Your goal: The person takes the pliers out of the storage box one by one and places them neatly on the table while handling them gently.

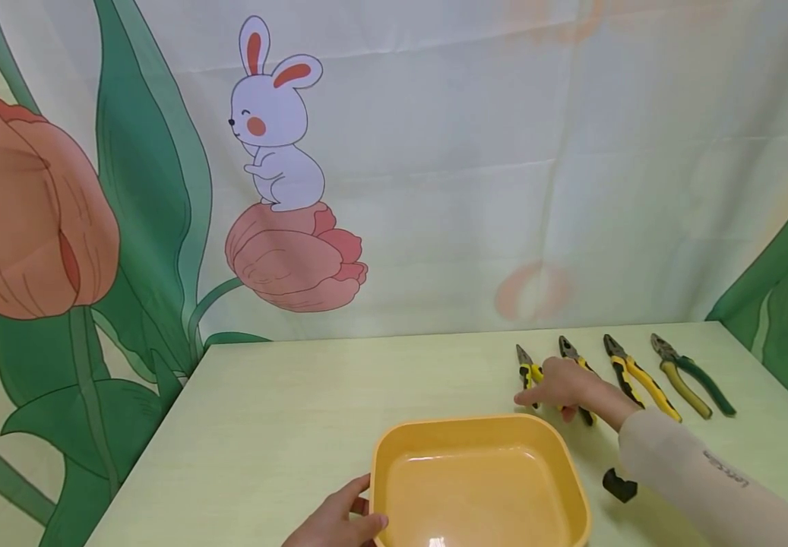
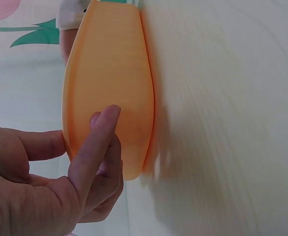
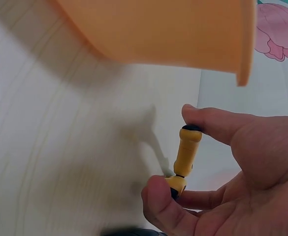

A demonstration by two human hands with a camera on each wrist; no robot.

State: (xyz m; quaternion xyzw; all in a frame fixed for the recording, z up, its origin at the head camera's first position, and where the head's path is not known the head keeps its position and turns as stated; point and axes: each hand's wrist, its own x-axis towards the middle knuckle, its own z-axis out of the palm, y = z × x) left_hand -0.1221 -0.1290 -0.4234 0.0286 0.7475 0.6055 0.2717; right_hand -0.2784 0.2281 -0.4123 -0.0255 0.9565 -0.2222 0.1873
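Observation:
My left hand [image 1: 346, 516] grips the left side of a yellow-orange plastic tray [image 1: 476, 429], thumb over the rim; in the left wrist view its fingers [image 2: 102, 140] lie along the outer wall. Behind the tray, my right hand [image 1: 564, 386] is at small needle-nose pliers [image 1: 526, 372] with yellow-and-black handles, jaws toward the back. In the right wrist view, thumb and fingers pinch the pliers' handles [image 3: 187, 152] from both sides. Second yellow-and-black pliers [image 1: 568, 349] lie just right, partly hidden behind this hand.
Farther right on the pale wooden table [image 1: 284, 403] lie larger yellow-and-black pliers [image 1: 647, 380] and green-handled pliers [image 1: 697, 372]. A black piece [image 1: 619, 485] shows beside the right sleeve. A printed cloth [image 1: 435, 190] with a rabbit and tulips hangs behind the table.

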